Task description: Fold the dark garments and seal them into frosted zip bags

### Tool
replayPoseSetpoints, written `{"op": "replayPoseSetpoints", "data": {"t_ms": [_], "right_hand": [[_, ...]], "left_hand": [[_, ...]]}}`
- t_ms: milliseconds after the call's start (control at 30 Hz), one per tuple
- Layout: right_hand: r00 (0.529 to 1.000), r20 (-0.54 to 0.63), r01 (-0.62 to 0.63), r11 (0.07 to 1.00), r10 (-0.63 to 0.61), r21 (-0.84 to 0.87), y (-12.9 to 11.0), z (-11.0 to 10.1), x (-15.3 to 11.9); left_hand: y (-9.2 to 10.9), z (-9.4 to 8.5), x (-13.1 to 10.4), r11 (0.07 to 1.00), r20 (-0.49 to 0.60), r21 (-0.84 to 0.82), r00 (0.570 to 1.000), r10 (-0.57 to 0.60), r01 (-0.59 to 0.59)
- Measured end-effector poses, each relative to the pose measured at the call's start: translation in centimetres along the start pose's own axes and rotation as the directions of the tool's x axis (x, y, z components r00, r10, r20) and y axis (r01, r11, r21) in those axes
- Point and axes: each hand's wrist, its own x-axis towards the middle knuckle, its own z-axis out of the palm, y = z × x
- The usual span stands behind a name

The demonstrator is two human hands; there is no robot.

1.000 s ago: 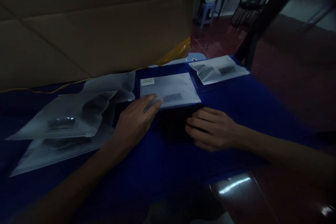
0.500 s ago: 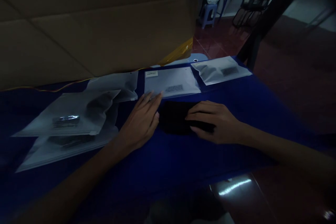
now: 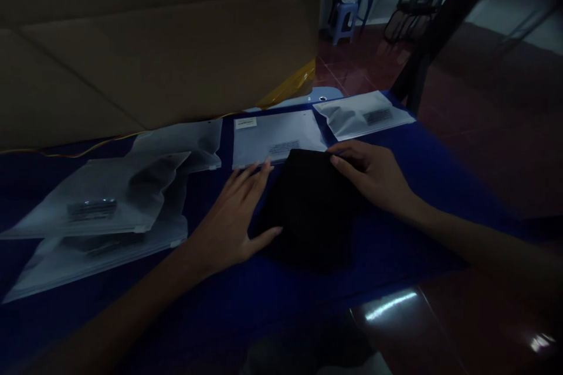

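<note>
A piece of black cloth (image 3: 310,211) lies spread on the blue-covered table (image 3: 246,299); its exact kind is too dark to make out. With thumb and fingers, my right hand (image 3: 373,173) pinches the cloth's upper right corner. My left hand (image 3: 235,220) rests flat along the cloth's left edge, fingers apart and thumb over the fabric. Just beyond the fingertips is a flat frosted zip bag (image 3: 277,132) with a small white label and printed text. Another frosted bag (image 3: 363,117) sits to its right.
Several frosted zip bags (image 3: 109,187) overlap at the left. A large cardboard box (image 3: 167,64) stands along the table's back, with yellow tape (image 3: 290,88) at its lower corner. Beyond are a blue stool (image 3: 343,22), a seated person, a black chair (image 3: 420,6) and a dark post (image 3: 433,41).
The black cloth, a small folded bundle before, is now opened out wider toward me. My right hand moved up to its corner; my left thumb spread outward. The view shifted slightly.
</note>
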Motion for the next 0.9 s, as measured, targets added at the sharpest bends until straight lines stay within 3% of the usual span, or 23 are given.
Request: {"op": "replayPoseSetpoints", "data": {"t_ms": [100, 167, 233, 300, 400, 533, 633, 733, 800, 900], "right_hand": [[0.977, -0.031, 0.191, 0.929, -0.211, -0.318, 0.8, 0.1, 0.1], [0.922, -0.030, 0.336, 0.837, -0.385, -0.432, 0.6, 0.3, -0.2], [0.843, 0.003, 0.493, 0.770, -0.538, -0.404, -0.2, 0.6, -0.8], [0.760, 0.145, 0.649, 0.729, -0.633, -0.217, -1.2, 0.9, -1.6], [0.668, 0.409, 0.700, 0.711, -0.621, -0.065, -2.0, 1.5, -2.4], [0.641, 0.533, 0.684, 0.726, -0.553, -0.068, -1.9, 1.8, -2.6], [0.637, 0.533, 0.633, 0.773, -0.557, 0.051, -1.6, 1.4, -2.2], [0.674, 0.493, 0.540, 0.822, -0.550, 0.180, -1.6, 0.8, -1.9], [0.749, 0.429, 0.460, 0.862, -0.506, 0.213, -1.6, 0.4, -1.6], [0.915, 0.236, 0.291, 0.941, -0.326, 0.172, -1.3, -0.3, -1.1]], "left_hand": [[-0.4, 0.2, -0.2, 1.000, -0.023, 0.023, 1.000, -0.009, 0.010], [-0.5, 0.3, -0.1, 0.999, -0.025, 0.037, 1.000, 0.002, -0.001], [-0.5, 0.4, -0.1, 0.999, -0.039, 0.042, 0.999, 0.019, -0.017], [-0.4, 0.5, 0.0, 0.998, -0.062, 0.052, 0.998, 0.033, -0.030], [-0.3, 0.5, 0.0, 0.997, -0.076, 0.070, 0.997, 0.027, -0.022], [-0.3, 0.4, 0.1, 0.997, -0.052, 0.076, 0.998, 0.023, -0.019], [-0.4, 0.4, 0.2, 0.997, -0.061, 0.078, 0.998, 0.031, -0.027], [-0.2, 0.3, 0.3, 0.996, -0.095, 0.078, 0.994, 0.056, -0.049], [0.0, 0.0, 0.3, 0.994, -0.126, 0.081, 0.989, 0.080, -0.070], [0.5, -0.5, 0.0, 0.989, -0.154, 0.104, 0.980, 0.123, -0.108]]}}
